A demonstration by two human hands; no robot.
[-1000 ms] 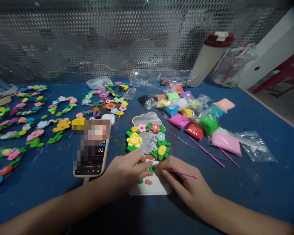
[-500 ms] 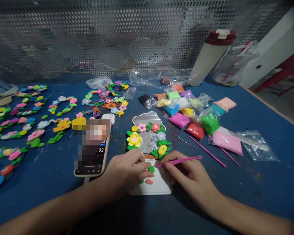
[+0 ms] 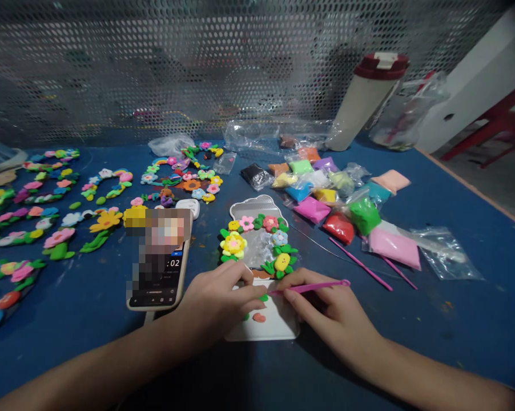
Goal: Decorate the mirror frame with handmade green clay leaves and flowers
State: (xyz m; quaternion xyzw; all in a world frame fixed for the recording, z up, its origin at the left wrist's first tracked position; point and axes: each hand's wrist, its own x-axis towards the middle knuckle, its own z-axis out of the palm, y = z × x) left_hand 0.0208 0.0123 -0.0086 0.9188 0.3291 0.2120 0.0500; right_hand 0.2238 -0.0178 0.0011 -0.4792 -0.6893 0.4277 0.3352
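My right hand [image 3: 332, 305] is closed around a pink clay modelling tool [image 3: 317, 286], its tip pointing left towards my left fingers. My left hand [image 3: 225, 294] is bent over a white board [image 3: 278, 325], its fingertips closed about a small green clay piece [image 3: 264, 298] that is partly covered. On the board lies a coral clay piece [image 3: 259, 317], with a bit of green beside my left thumb. Just beyond both hands stands a cloud-topped mirror [image 3: 257, 248] framed with clay flowers and leaves, among them a yellow flower [image 3: 233, 244] and a yellow smiling piece [image 3: 282, 262].
Left of my hands lies a phone [image 3: 161, 268], partly blurred. Several clay-decorated frames [image 3: 107, 182] spread over the left side. At right are bagged coloured clays [image 3: 313, 210], pink sticks [image 3: 360, 264] and a tumbler [image 3: 364, 103]. A perforated metal panel [image 3: 176, 68] backs the blue table.
The whole view has shifted slightly left. My left fingertips now cover more of the green clay piece, and the tool's tip lies close to them. Both hands otherwise keep their places.
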